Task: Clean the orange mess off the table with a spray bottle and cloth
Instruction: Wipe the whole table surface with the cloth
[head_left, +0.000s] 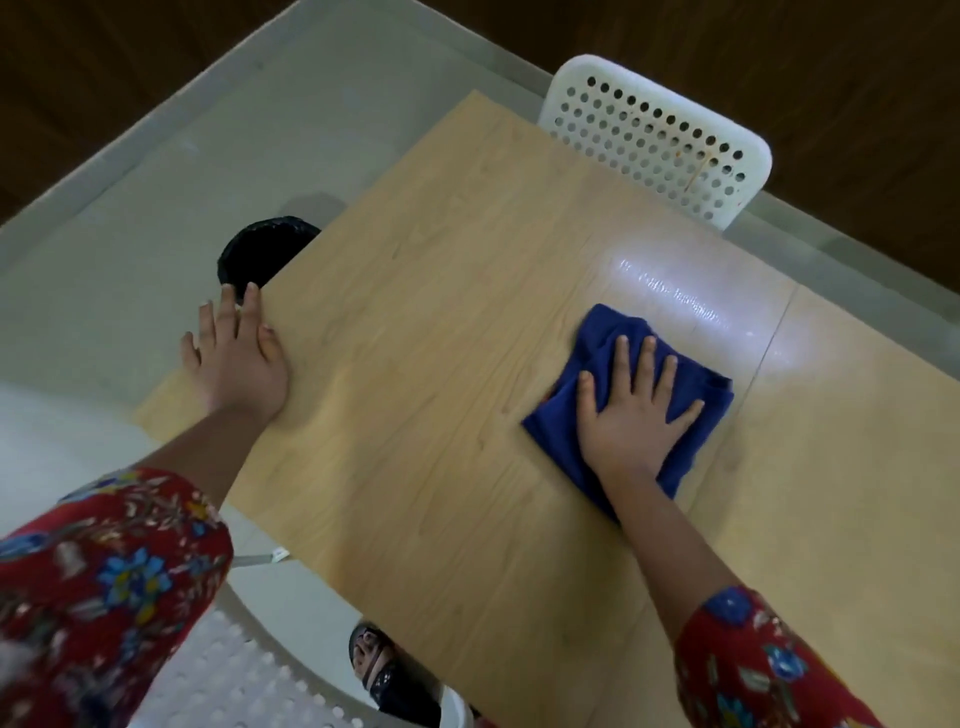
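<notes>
The right hand (631, 415) lies flat on a folded blue cloth (597, 332) at the right of the frame. Its fingers are straight and spread, pressing the cloth down on the light wood-grain table (441, 249) rather than curling round it. Just above the cloth, toward the upper right, a wet streak (685, 306) shines on the tabletop.

The left hand (241, 358) rests palm down at the table's left edge and holds nothing. Its fingers are straight, and their tips reach past the edge over a black bin (260, 249) on the floor. Both arms wear red floral sleeves (104, 571).

A white perforated chair (654, 135) stands against the table's far side at the upper right. A second perforated seat (234, 675) shows at the lower left, and beside it is a foot in a dark sandal (374, 670). A small white tag (279, 555) sits under the table's near edge, its print too small to read.
</notes>
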